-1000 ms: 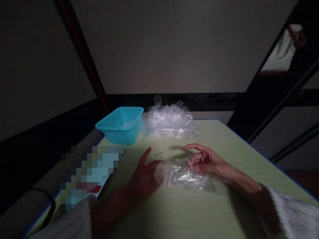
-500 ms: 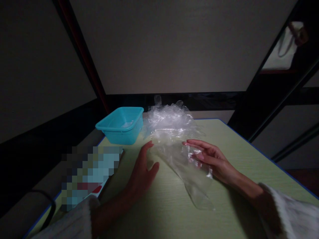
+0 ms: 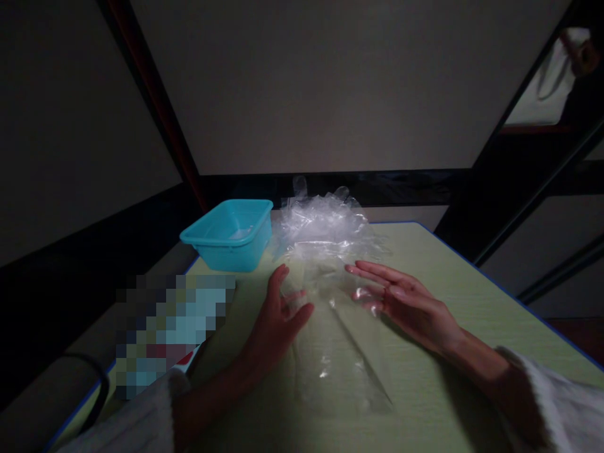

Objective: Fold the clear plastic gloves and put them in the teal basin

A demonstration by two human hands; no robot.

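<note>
A clear disposable plastic glove [image 3: 325, 352] lies spread out in front of me, its cuff end toward me. My left hand [image 3: 278, 321] is at its left edge, fingers curved and thumb apart, with the film over some fingertips. On the other side my right hand [image 3: 415, 308] has its fingers stretched out, the tips touching or just beside the glove's right edge. Neither hand visibly grips it. Behind the glove sits a crumpled pile of similar clear plastic gloves [image 3: 325, 220], a few finger shapes sticking up.
A turquoise plastic basket [image 3: 226, 258] stands at the back left, with something pale inside. Nearer to me on the left is a flat item, mostly blurred out [image 3: 174, 333]. The pale green table [image 3: 472, 321] has a blue edge and meets a wall panel behind.
The front glove was bunched at my right fingers and slanted to the right; now it lies flatter and straighter. My right fingers have straightened, and my left hand has moved in to its edge.
</note>
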